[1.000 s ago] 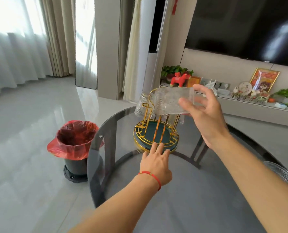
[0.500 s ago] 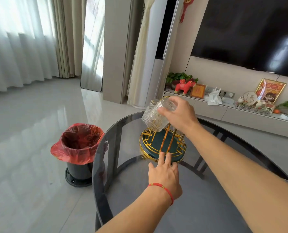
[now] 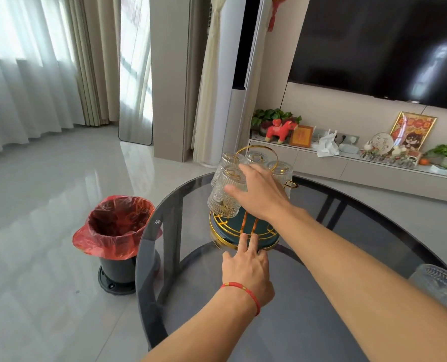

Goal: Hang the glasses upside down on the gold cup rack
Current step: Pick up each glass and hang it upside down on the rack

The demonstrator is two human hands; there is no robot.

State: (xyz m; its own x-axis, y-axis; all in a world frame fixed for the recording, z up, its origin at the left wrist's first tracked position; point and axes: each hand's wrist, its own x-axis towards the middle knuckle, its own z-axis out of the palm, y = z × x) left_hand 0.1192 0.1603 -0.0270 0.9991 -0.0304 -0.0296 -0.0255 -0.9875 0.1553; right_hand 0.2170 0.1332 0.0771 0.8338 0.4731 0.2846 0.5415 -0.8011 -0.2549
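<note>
The gold cup rack (image 3: 218, 229), with a dark green base and a ring handle on top, stands on the far side of the round table. Several ribbed clear glasses hang on it upside down: a front one (image 3: 221, 203), one behind it (image 3: 227, 160), a middle one (image 3: 256, 155) and a right one (image 3: 281, 168). My right hand (image 3: 260, 193) hovers at the front glass, fingers spread, thumb against its side. My left hand (image 3: 246, 265) lies flat on the table, fingertips pressing the rack's base rim. Another clear glass (image 3: 443, 287) sits at the right edge.
The dark smoked-glass table (image 3: 308, 322) fills the lower right. A black bin with a red bag (image 3: 118, 226) stands on the floor just left of the table. A TV shelf with ornaments and plants (image 3: 374, 163) runs behind.
My right hand brought a glass down from above, turned it over onto a front prong of the rack and loosened its fingers. The left hand stayed at the base.
</note>
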